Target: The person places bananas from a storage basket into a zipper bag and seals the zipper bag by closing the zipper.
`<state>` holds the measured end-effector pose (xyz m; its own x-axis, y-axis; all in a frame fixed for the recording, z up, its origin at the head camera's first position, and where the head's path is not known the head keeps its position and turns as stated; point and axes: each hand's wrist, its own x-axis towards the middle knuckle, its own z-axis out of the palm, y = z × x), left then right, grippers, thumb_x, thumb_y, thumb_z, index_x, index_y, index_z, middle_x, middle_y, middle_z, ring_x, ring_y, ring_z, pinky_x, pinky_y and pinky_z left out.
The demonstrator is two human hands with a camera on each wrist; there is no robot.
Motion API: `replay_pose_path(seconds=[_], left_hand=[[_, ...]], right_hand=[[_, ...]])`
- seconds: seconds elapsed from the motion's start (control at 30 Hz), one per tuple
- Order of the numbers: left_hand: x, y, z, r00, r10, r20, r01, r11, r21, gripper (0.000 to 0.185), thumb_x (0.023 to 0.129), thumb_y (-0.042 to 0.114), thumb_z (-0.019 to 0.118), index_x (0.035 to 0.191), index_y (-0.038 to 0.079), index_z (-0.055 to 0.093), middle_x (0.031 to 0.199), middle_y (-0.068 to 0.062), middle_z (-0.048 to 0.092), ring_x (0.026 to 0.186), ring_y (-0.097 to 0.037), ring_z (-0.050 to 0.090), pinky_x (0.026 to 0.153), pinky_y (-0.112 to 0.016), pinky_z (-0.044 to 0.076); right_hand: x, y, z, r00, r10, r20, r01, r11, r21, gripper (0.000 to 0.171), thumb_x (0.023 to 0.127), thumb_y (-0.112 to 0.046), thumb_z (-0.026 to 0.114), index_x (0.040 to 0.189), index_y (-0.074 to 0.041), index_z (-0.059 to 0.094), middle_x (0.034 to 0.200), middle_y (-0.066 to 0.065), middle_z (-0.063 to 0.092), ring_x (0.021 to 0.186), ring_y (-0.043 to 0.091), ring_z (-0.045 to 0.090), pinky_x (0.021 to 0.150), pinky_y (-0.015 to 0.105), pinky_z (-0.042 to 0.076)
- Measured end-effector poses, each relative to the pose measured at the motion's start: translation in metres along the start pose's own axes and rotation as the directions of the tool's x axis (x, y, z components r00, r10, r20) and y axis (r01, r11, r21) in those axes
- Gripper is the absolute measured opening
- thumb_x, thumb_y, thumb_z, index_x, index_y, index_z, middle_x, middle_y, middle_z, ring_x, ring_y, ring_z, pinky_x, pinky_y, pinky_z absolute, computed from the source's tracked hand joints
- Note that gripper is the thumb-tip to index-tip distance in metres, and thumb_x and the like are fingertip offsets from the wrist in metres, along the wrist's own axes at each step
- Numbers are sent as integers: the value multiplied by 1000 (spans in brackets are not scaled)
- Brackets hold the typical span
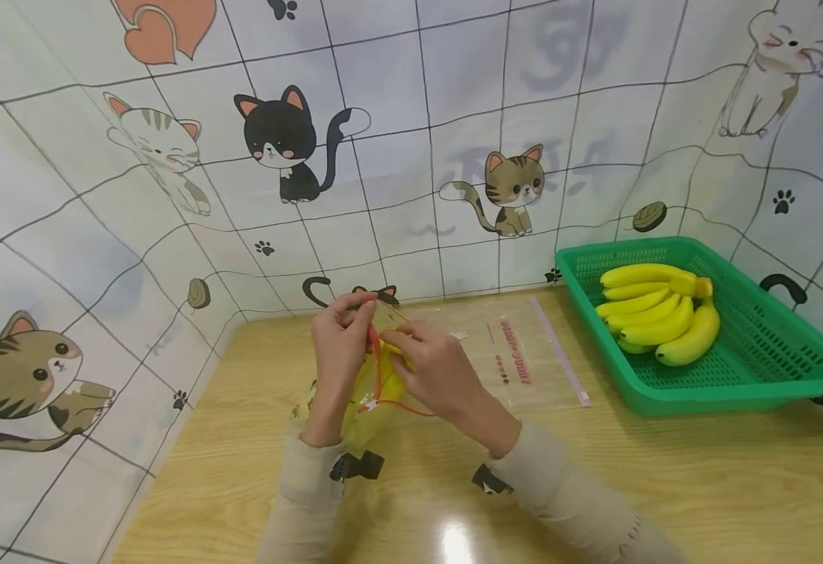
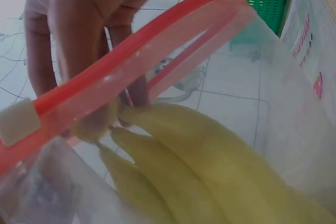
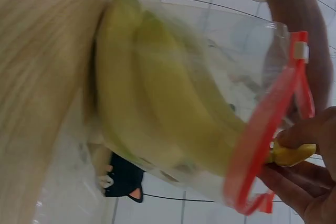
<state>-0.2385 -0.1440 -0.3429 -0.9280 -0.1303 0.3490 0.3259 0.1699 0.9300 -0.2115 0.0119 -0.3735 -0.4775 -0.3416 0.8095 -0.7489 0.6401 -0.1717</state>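
Observation:
A clear zip bag [image 1: 351, 435] with a red zip stands on the table with its mouth parted. Inside lies a bunch of yellow bananas [image 3: 163, 87], seen through the plastic in both wrist views. My left hand [image 1: 338, 337] grips the red zip edge [image 2: 152, 32] at the far side of the mouth. At the opening, my right hand [image 3: 317, 169] pinches the bananas' stem end [image 3: 291, 155] between thumb and fingers. A pale slider [image 2: 18, 121] sits on the red zip, apart from the fingers.
A green basket [image 1: 750, 399] stands on the right of the wooden table [image 1: 207, 470], holding another banana bunch [image 1: 654, 313]. Behind my right hand lies a flat clear bag with a pinkish zip [image 1: 560, 352]. Cat-patterned cloth [image 1: 397, 196] rises along the back and sides.

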Motion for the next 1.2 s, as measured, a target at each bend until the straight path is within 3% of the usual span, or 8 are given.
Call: replay_pose_path(seconds=[0.23,0.43,0.6,0.7,0.8,0.87,1.07,1.2], left_hand=[[0,2,-3,1000,13,-7,-13,1000,11,16,101,16,64,112,12,76,52,5,54,41,-9,43,41,-20,36],[-2,1,-3,1000,10,-5,-10,1000,-1,14,101,14,65,109,10,76,52,4,53,40,-11,45,41,-21,38],[-3,0,-3,1000,23,-4,-23,1000,4,14,101,14,65,108,10,76,52,4,51,41,-10,44,42,-21,38],[-3,0,-4,999,37,-1,-37,999,2,14,101,14,65,107,11,76,51,5,50,40,-10,43,41,-21,37],[-3,1,-4,999,39,1,-39,999,-6,14,101,13,64,107,11,76,51,5,51,40,-10,43,40,-21,36],[-4,2,-4,999,39,7,-39,999,-12,13,101,13,64,107,10,76,50,5,50,40,-10,43,39,-20,35],[-3,6,-3,1000,19,3,-19,999,-40,15,101,12,64,109,10,76,51,6,51,41,-8,45,40,-19,38],[-1,8,-5,999,15,-37,-17,998,-63,15,102,12,63,110,11,76,52,7,56,41,-9,47,40,-18,39]], right_hand=[[-3,1,11,998,58,37,-58,998,-11,26,89,-8,80,109,-7,65,90,3,74,64,12,65,59,23,56],[-5,-3,12,989,80,121,-65,990,-126,26,93,-12,75,119,-9,73,110,6,77,78,16,75,64,26,60],[-3,-11,10,971,125,203,-83,975,-206,40,94,-11,69,134,-13,69,107,8,70,62,12,59,48,21,44],[-3,-13,10,975,146,168,-115,977,-181,33,96,-9,69,129,-8,69,102,8,69,61,12,59,50,22,48],[-4,-12,14,983,155,98,-140,979,-150,15,97,-11,71,112,-6,69,94,7,71,61,12,63,54,24,54],[-6,-10,17,984,160,74,-148,978,-150,14,97,-12,71,109,-4,71,88,6,72,59,11,63,52,22,52],[-7,-5,14,976,156,151,-131,978,-164,23,96,-11,70,118,-6,74,86,5,73,56,10,58,51,20,46],[-1,-2,-2,981,139,137,-125,987,-105,16,93,-10,70,108,-8,75,81,1,70,55,8,50,49,18,40]])
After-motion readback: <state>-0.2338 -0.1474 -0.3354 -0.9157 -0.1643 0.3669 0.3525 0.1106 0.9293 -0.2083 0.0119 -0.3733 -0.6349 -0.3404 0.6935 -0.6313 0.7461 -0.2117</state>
